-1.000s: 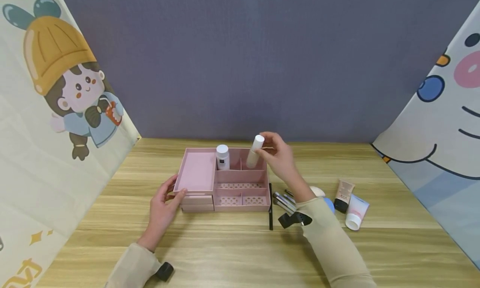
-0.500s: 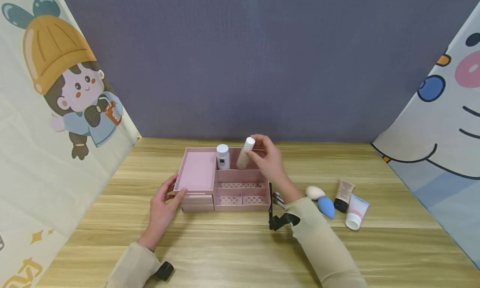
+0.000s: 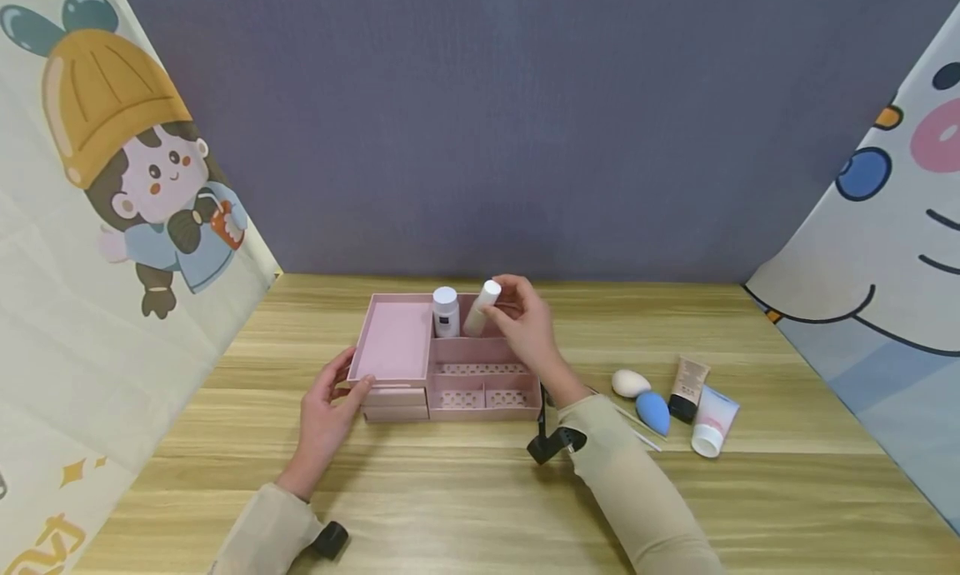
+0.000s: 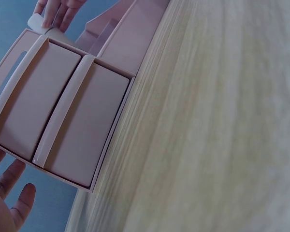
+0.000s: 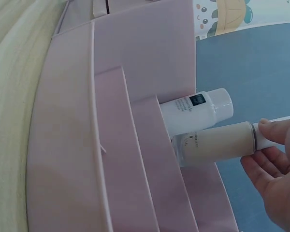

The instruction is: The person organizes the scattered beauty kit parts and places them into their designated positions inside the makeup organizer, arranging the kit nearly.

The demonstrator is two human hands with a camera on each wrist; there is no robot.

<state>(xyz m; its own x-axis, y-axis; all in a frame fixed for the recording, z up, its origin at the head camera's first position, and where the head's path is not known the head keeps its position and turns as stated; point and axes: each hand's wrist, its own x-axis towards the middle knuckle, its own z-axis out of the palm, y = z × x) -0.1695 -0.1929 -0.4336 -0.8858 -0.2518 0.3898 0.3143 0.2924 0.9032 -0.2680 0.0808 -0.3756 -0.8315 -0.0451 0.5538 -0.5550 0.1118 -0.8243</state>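
A pink desktop organizer [image 3: 393, 342] with drawers and open compartments stands on the table. My right hand [image 3: 525, 321] pinches the white cap of a slim bottle [image 5: 217, 143] with beige contents. The bottle leans, its base in the back compartment, close beside a white bottle [image 3: 446, 315] with a dark label that stands there. In the right wrist view the two bottles nearly touch; whether they do I cannot tell. My left hand [image 3: 330, 404] lies at the organizer's left front corner, fingers along its side. Its fingers [image 4: 9, 176] look loosely extended in the left wrist view.
Right of the organizer lie a white makeup sponge [image 3: 630, 383], a blue makeup sponge [image 3: 652, 413], a beige tube [image 3: 687, 389] with a black cap and a pale tube [image 3: 715, 422]. Thin sticks [image 3: 637, 429] show partly behind my right sleeve. A grey panel [image 3: 480, 142] rises behind the table.
My right hand has moved left and slightly down with the slim bottle, bringing it next to the white bottle. Both sponges have come into sight. My left hand has stayed put.
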